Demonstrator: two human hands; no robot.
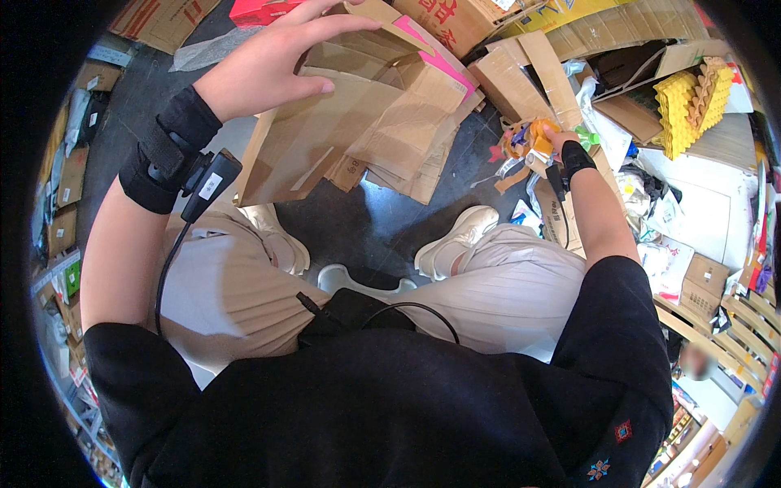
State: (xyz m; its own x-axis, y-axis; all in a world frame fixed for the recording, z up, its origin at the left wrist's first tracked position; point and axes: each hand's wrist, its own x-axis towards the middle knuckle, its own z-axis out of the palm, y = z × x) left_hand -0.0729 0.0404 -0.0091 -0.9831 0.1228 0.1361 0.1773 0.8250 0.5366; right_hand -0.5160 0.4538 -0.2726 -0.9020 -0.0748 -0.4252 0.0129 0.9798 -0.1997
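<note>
My left hand (pixel 264 65) is over the near left part of an open cardboard box (pixel 325 122), its thumb and fingers spread apart. Some of its fingertips run past the top edge of the picture. The box stands tilted between my feet and the stack behind, its flaps up and a pink strip (pixel 423 45) along one edge. To the right, my right hand (pixel 561 142) reaches down to a bright orange, plastic-looking bundle (pixel 529 138) with purple and pink bits. Its fingers curl against the bundle, partly hidden. A green piece (pixel 586 137) lies beside that hand.
Cardboard cartons (pixel 443 20) pile up at the back. Yellow egg-crate foam (pixel 691 102) leans at the right, near loose plastic bags and a white surface (pixel 712 203). Shelves of packages (pixel 69 179) line the left. A white stool edge (pixel 366 278) shows between my legs.
</note>
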